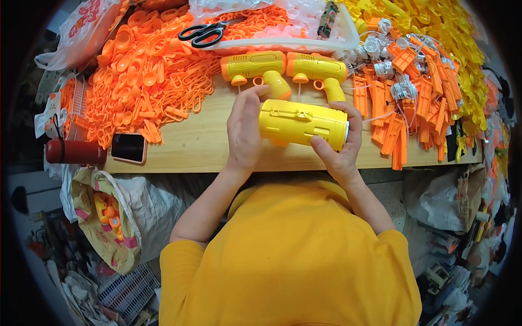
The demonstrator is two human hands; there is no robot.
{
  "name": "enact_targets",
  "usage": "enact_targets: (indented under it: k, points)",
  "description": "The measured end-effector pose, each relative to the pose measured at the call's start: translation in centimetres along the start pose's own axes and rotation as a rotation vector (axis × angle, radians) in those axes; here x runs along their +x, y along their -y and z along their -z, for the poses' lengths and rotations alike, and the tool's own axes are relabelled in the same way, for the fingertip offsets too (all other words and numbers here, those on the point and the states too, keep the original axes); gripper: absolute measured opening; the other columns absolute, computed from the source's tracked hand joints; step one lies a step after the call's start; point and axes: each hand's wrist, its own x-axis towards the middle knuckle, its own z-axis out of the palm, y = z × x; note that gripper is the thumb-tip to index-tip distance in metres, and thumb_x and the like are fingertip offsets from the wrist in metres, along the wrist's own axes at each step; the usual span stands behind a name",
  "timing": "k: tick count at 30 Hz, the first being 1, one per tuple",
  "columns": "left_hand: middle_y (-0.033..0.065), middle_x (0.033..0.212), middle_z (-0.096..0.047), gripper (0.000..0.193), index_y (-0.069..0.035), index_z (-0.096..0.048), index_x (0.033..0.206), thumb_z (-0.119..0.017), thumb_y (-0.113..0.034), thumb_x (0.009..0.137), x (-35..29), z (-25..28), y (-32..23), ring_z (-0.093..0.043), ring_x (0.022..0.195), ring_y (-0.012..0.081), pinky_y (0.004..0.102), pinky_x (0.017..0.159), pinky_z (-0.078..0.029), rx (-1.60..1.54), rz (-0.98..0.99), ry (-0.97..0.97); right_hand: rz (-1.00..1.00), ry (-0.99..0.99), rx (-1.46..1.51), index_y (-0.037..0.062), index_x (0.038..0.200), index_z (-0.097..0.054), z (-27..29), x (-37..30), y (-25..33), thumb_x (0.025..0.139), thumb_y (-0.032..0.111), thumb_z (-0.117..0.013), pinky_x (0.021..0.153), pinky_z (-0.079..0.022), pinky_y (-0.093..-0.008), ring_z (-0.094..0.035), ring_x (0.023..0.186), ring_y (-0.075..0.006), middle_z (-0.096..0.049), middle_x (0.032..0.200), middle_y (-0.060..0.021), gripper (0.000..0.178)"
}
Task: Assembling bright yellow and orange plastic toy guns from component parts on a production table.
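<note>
In front of my chest, above the table's near edge, a yellow plastic cylinder housing (302, 120) is held level, with slots and a raised clip along its side. My right hand (345, 144) grips its right end, thumb on the near side and fingers over the top; a white part shows at that end. My left hand (244, 130) is upright at the left end, fingers stretched out and palm facing the housing; whether it touches is hard to tell. Just beyond lie two yellow-and-orange toy guns (254, 66) with their handles toward me.
Loose orange parts (136, 76) are heaped on the left, with black scissors (209, 33) by a white tray (283, 44). Orange pieces with wired white motors (402, 87) and yellow shells (435, 32) pile up right. A phone (129, 148) and red flask (76, 152) lie at left.
</note>
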Motion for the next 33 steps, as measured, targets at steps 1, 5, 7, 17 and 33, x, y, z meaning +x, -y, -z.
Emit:
enact_targets:
  k: [1, 5, 7, 17, 33]
  points:
    - [0.0138, 0.099, -0.061, 0.038, 0.001, -0.056, 0.104, -0.036, -0.031, 0.1, 0.2, -0.1, -0.4, -0.059, 0.091, 0.0179, 0.0297, 0.082, -0.046, -0.329, 0.313, 0.006, -0.005, 0.011, 0.004, 0.0055, 0.124, -0.038, -0.1, -0.1, 0.0, 0.075, 0.007, -0.07, 0.084, -0.046, -0.0271, -0.055, 0.097, -0.0132, -0.052, 0.109, -0.0075, 0.058]
    - [0.0102, 0.085, -0.063, 0.046, 0.001, -0.061, 0.083, -0.033, -0.03, 0.101, 0.3, -0.1, 0.7, -0.057, 0.072, 0.0118, 0.0258, 0.07, -0.047, -0.199, 0.311, 0.011, 0.057, 0.036, 0.043, 0.0054, 0.123, -0.038, -0.3, -0.2, -0.2, 0.073, 0.01, -0.071, 0.088, -0.045, -0.0315, -0.054, 0.1, -0.0178, -0.051, 0.111, -0.0111, 0.059]
    - [0.0098, 0.081, -0.063, 0.048, 0.001, -0.061, 0.08, -0.032, -0.03, 0.101, 0.6, 0.0, 0.8, -0.057, 0.07, 0.0119, 0.0258, 0.069, -0.046, -0.192, 0.275, 0.004, 0.11, 0.052, 0.032, 0.0054, 0.122, -0.038, -0.4, -0.3, -0.3, 0.073, 0.011, -0.07, 0.089, -0.045, -0.0324, -0.054, 0.1, -0.019, -0.051, 0.111, -0.012, 0.059]
    - [0.0114, 0.078, -0.063, 0.058, 0.002, -0.062, 0.088, -0.027, -0.043, 0.1, 1.6, -0.2, 2.3, -0.059, 0.073, 0.0152, 0.0259, 0.072, -0.046, -0.249, 0.307, 0.052, -0.069, -0.11, -0.002, 0.0046, 0.119, -0.041, -0.9, 0.5, 0.8, 0.075, 0.014, -0.066, 0.08, -0.047, -0.0305, -0.057, 0.089, -0.0162, -0.054, 0.105, -0.0111, 0.051]
    - [0.0105, 0.075, -0.055, 0.044, 0.0, -0.058, 0.072, -0.039, -0.03, 0.098, 3.1, 2.2, -1.3, -0.052, 0.071, 0.019, 0.0305, 0.066, -0.042, 0.272, -0.602, 0.09, -1.2, 0.216, 1.098, 0.0029, 0.128, -0.043, 1.0, -0.5, -1.0, 0.089, 0.048, -0.048, 0.052, -0.056, -0.0461, -0.063, 0.066, -0.0331, -0.059, 0.102, -0.0219, 0.06]
